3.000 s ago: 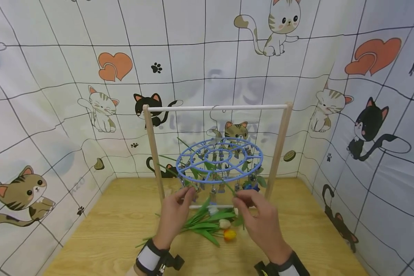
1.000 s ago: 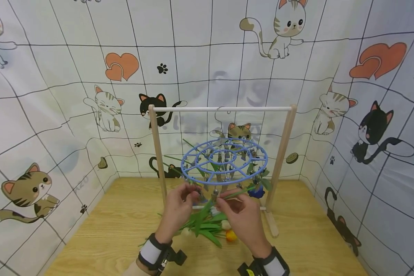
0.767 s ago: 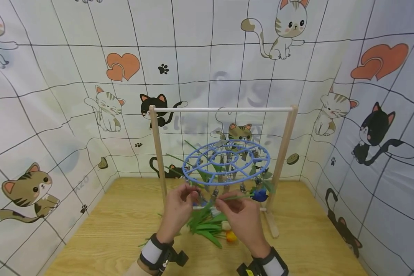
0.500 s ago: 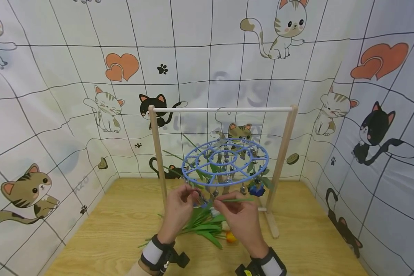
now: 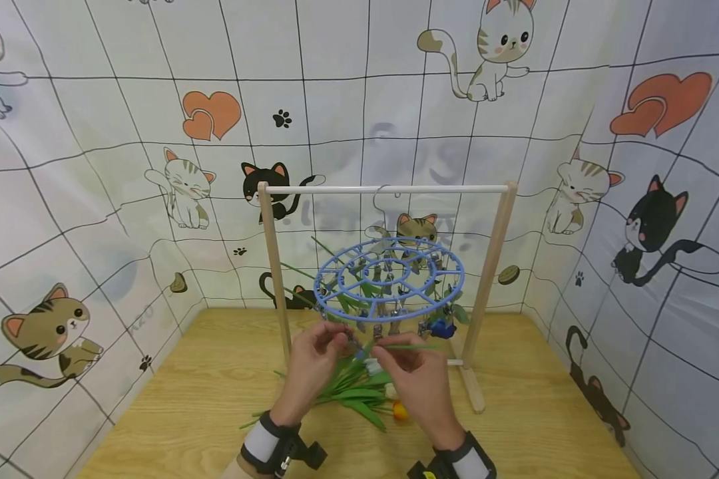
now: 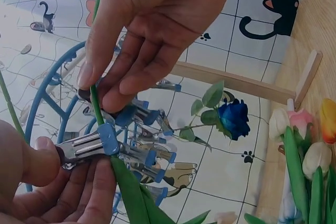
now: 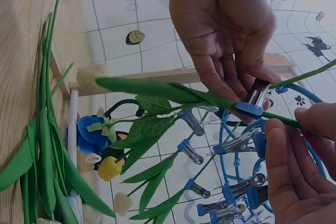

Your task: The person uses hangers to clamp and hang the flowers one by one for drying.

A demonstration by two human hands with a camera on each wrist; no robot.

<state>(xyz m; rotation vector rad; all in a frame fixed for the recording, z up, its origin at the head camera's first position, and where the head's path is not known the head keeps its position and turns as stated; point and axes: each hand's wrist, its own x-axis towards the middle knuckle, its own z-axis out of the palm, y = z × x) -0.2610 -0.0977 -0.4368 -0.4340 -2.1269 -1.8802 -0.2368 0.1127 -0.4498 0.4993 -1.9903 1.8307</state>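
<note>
Clearly the left hand (image 5: 313, 357) pinches the clip (image 6: 84, 146), while beside it the right hand (image 5: 416, 378) pinches a green stem (image 6: 97, 108) lying across the clip's blue tip

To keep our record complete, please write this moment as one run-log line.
left hand: pinches clip; right hand: pinches green stem; clip: tip on stem; blue rose: below blue hanger

Clip (image 6: 86, 147): silver, blue-tipped. Stem (image 6: 96, 106): green. Hanging ring (image 5: 376, 320): blue. Rose (image 6: 233, 119): deep blue. Backdrop (image 5: 329, 110): white, black grid, cats.
</note>
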